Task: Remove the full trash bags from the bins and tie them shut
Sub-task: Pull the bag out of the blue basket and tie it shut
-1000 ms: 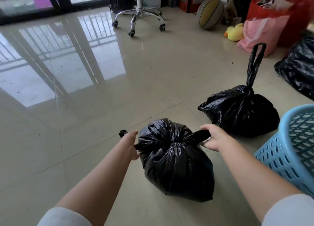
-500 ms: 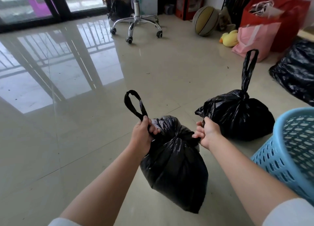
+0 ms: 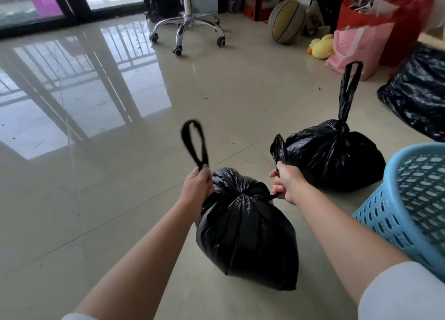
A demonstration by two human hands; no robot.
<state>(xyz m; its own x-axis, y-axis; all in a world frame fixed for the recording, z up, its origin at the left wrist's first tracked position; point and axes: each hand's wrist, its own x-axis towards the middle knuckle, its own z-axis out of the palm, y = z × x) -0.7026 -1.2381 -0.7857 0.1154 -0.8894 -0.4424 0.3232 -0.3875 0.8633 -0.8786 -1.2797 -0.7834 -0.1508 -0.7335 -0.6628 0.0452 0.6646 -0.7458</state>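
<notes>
Near black trash bag (image 3: pixel 248 233) sits on the glossy tile floor (image 3: pixel 101 199), between the person's two forearms, its neck gathered tight. Left hand (image 3: pixel 196 187) closed in a fist around the bag's left handle strip; the loop of that handle (image 3: pixel 193 143) stands up above the fist, slightly blurred. Right hand (image 3: pixel 286 183) also fisted, clamped on the right handle strip, with the short end of it (image 3: pixel 279 149) sticking up past the knuckles. Both strips run down from the fists to the bunched neck. Whether a knot is already formed at the neck is hard to judge; the plastic folds there are too dark to read.

Second black bag (image 3: pixel 334 156) rests on the floor just behind and to the right of the first, neck closed, one long handle loop (image 3: pixel 349 88) pointing upward. Light blue perforated bin (image 3: pixel 414 211) at the right edge, close beside the right forearm. A third, larger heap of black plastic (image 3: pixel 419 96) lies farther right.

Background: chrome chair base on casters (image 3: pixel 190 28), a worn basketball (image 3: pixel 286 21), a yellow duck toy (image 3: pixel 321 46), a pink paper bag (image 3: pixel 358 47), and a red bag (image 3: pixel 387 14) behind it. White sleeve cuffs show at the bottom of the view.
</notes>
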